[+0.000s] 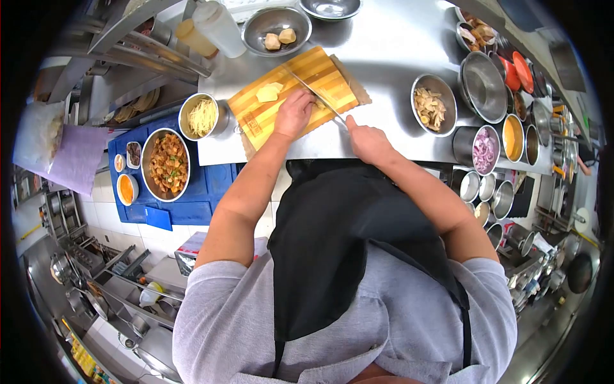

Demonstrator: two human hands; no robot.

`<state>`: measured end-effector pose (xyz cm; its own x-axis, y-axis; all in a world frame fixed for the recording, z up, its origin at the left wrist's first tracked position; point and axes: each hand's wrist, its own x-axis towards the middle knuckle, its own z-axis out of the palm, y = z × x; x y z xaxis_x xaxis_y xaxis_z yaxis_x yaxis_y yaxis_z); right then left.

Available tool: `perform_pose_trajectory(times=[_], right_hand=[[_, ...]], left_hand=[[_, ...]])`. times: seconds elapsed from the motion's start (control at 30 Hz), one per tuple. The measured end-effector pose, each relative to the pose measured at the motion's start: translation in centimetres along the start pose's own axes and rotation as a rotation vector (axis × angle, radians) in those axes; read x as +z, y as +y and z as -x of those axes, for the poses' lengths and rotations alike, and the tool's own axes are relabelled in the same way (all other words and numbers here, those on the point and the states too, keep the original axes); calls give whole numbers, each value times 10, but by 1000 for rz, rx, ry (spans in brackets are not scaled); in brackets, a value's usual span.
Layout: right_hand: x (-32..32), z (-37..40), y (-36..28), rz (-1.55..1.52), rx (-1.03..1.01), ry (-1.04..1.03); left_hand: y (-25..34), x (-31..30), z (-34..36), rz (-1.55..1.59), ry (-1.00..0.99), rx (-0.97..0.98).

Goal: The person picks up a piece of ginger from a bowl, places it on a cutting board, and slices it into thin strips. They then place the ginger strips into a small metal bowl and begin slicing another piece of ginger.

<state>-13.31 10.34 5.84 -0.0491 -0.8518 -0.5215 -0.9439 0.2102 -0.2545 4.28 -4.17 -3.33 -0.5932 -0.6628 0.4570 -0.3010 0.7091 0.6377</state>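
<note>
In my right hand (369,142), the fingers are wrapped round the handle of a knife (314,91), its long blade slanting up and left across a striped wooden cutting board (348,95). My left hand (294,114) rests on the board beside the blade, fingers curled and pressed together. What lies under those fingertips is mostly hidden; small pale yellow bits show by the blade. Flat pale yellow slices (269,92) lie left of the knife. A steel pot (220,120) of thin pale yellow strips stands left of the board. Behind it, a steel bowl (256,46) holds two peeled chunks.
A steel bowl of pale slices (430,110) and a pot of chopped purple onion (484,152) stand right on the steel counter (384,70). Squeeze bottles (217,29) are behind left. A large bowl of orange-brown cubes (166,164) sits on a blue surface (211,192).
</note>
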Motion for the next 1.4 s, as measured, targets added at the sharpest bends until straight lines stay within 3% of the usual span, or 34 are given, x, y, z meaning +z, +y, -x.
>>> perform_pose_trajectory(times=[0.3, 0.4, 0.6, 0.73, 0.87, 1.4], right_hand=[[-50, 13, -13, -36, 22, -103], [-5, -3, -7, -17, 0, -4], [-39, -1, -8, 15, -11, -61], [-13, 0, -7, 8, -3, -75], [14, -10, 2, -30, -41, 37], [2, 10, -4, -50, 12, 15]], left_hand=[[-4, 2, 2, -3, 4, 13], [-4, 5, 4, -5, 20, -10], [-5, 4, -1, -18, 2, 1], [-5, 5, 1, -33, 24, 17], [-4, 6, 8, -18, 22, 3], [-6, 10, 1, -88, 99, -18]])
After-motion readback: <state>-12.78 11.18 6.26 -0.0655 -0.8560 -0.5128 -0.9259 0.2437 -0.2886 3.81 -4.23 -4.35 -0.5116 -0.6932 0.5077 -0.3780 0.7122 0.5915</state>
